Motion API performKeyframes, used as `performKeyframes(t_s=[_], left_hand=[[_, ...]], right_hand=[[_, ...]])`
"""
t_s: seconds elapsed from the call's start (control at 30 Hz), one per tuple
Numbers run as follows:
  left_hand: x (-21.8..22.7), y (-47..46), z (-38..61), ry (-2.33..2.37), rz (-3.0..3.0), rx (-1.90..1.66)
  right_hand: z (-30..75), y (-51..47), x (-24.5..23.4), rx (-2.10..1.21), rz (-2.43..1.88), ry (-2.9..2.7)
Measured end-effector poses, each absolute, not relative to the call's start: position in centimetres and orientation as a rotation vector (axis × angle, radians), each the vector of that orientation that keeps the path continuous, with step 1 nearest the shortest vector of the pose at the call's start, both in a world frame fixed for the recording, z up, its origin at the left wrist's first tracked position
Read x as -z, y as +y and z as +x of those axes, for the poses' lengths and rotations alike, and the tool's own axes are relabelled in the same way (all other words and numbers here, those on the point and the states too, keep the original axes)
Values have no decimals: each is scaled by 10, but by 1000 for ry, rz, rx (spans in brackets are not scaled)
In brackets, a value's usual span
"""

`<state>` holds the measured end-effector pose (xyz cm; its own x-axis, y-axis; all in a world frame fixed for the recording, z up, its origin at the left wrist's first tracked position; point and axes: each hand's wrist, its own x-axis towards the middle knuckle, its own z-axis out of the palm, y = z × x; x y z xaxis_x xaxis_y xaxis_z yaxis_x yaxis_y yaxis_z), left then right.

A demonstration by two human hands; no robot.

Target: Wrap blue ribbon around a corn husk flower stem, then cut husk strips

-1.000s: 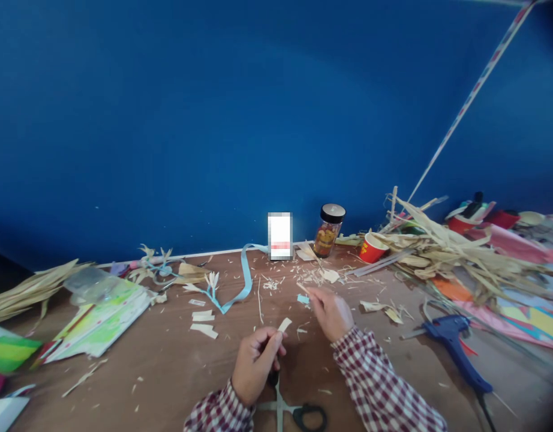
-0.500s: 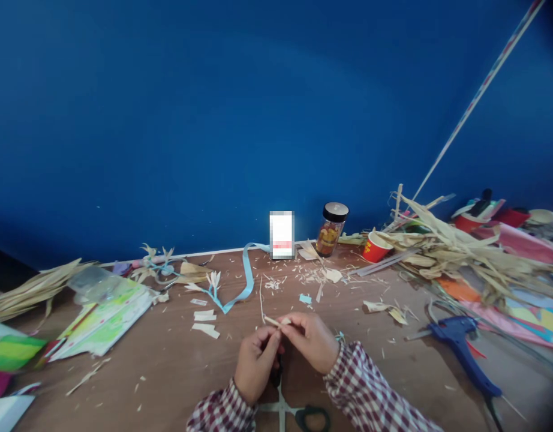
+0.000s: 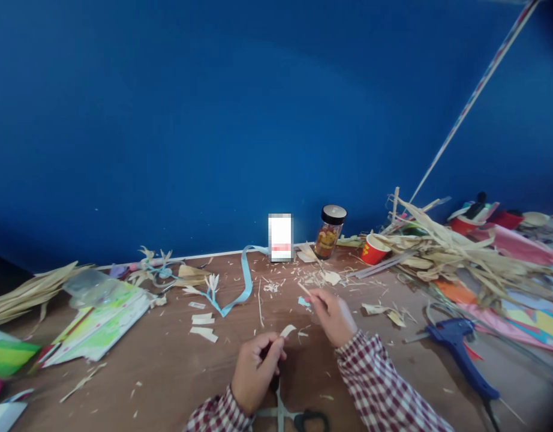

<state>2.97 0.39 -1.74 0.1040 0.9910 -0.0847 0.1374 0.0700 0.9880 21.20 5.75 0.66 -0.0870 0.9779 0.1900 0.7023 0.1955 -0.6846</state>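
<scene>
My left hand (image 3: 255, 371) is closed, with a small pale strip of corn husk (image 3: 288, 330) pinched between thumb and fingertips. My right hand (image 3: 334, 317) is raised to the right and farther from me, fingers closed on a thin pale husk sliver (image 3: 304, 290). A small blue scrap (image 3: 303, 301) lies by its fingertips. Below my left hand lie scissors with black handles (image 3: 313, 421), partly hidden by the hand and cut off by the frame. Beyond the hands is a light blue ribbon (image 3: 246, 270), beside white husk buds on blue stems (image 3: 212, 285).
A blue glue gun (image 3: 463, 351) lies at the right, near a heap of dry husks (image 3: 456, 246). A red paper cup (image 3: 374, 251) and a black-lidded jar (image 3: 329, 234) stand by the blue wall. At left is a green-and-white painted sheet (image 3: 108, 321). Husk shavings litter the brown table.
My hands have parted. The right has moved away to the right and forward with the sliver, while the left stays low, its husk strip now in plain sight.
</scene>
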Motion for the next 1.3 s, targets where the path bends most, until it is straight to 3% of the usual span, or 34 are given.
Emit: performKeyframes(t_s=[0.2, 0.5, 1.3], left_hand=[[18, 7, 28, 1303, 1487, -980], [22, 10, 24, 1369, 1322, -1142], [27, 16, 25, 1207, 803, -1119]], right_hand=[[196, 40, -24, -932, -1347, -1884], [189, 36, -13, -1002, -1374, -1942], [178, 31, -14, -1117, -1250, -1857]])
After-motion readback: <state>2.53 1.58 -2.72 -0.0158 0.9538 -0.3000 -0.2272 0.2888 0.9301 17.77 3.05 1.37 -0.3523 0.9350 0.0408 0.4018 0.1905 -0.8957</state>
